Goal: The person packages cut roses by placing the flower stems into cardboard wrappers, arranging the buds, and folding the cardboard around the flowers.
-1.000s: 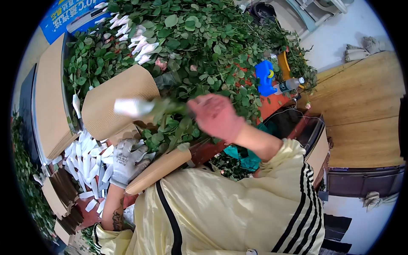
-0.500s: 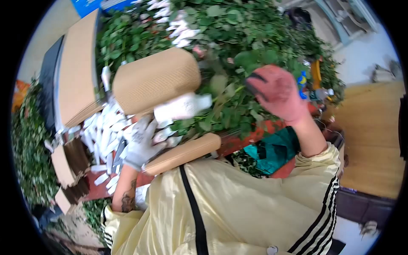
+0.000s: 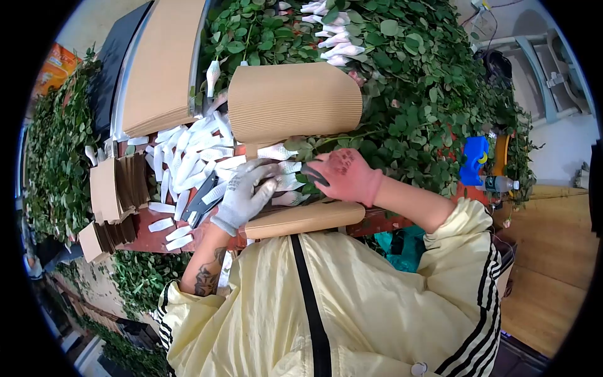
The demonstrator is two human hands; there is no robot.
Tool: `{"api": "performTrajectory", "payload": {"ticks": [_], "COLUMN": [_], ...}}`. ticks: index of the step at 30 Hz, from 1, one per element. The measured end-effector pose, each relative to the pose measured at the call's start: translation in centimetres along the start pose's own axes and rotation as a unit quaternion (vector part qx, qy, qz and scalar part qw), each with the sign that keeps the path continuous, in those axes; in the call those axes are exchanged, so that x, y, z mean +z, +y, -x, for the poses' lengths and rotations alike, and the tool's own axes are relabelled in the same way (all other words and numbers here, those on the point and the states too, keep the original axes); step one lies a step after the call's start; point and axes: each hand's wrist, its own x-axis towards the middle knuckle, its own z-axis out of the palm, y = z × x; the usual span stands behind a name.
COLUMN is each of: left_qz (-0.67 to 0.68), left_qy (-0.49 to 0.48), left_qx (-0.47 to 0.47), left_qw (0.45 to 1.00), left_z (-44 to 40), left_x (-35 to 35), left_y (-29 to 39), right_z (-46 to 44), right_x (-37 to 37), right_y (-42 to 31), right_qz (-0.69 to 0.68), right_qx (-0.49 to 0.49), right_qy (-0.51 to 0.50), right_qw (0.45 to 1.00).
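Observation:
My left hand [image 3: 245, 193], in a whitish glove, lies beside several net-covered rosebuds [image 3: 289, 182], its thumb and fingers apart and reaching to their tips. To the right of the buds, my right hand [image 3: 344, 177], in a red glove with dark fingertips, is closed where the stems begin; whatever its fingers hold is hidden. The buds lie in a column between a large corrugated cardboard sheet [image 3: 294, 103] above and a folded cardboard edge [image 3: 304, 220] below, near my body. White foam net sleeves [image 3: 188, 157] are heaped left of my left hand.
Leafy rose stems [image 3: 421, 100] cover the far and right side. A tall cardboard stack [image 3: 164, 69] stands at the back left, smaller cardboard pieces [image 3: 107, 191] at the left. A blue tape dispenser [image 3: 472, 160] and a plastic bottle [image 3: 499, 184] are at the right.
My right hand has come back left and down to the buds, after carrying a netted rose by its stem. My left hand has moved onto the buds. The view has shifted left.

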Motion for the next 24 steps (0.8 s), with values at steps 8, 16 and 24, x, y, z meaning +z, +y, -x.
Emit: {"api": "performTrajectory", "payload": {"ticks": [8,16,24], "left_qz": [-0.049,-0.092,-0.161], "left_qy": [-0.022,0.006,0.020], "left_qx": [-0.108,0.037,0.054], "left_qw": [0.993,0.995,0.985], "left_z": [0.3,0.0,-0.6], "left_x": [-0.6,-0.4,0.0], "left_y": [1.1,-0.1,-1.2], "right_z": [-3.4,-2.6,-1.7], "right_x": [2.1,3.9,0.2], "right_y": [-0.4,0.4,-1.5], "right_qz": [0.038,-0.013,0.054], "right_qx": [0.020,0.024,-0.043], "right_qy": [-0.110,0.073,-0.027], "right_qw": [0.993,0.997,0.997]}}
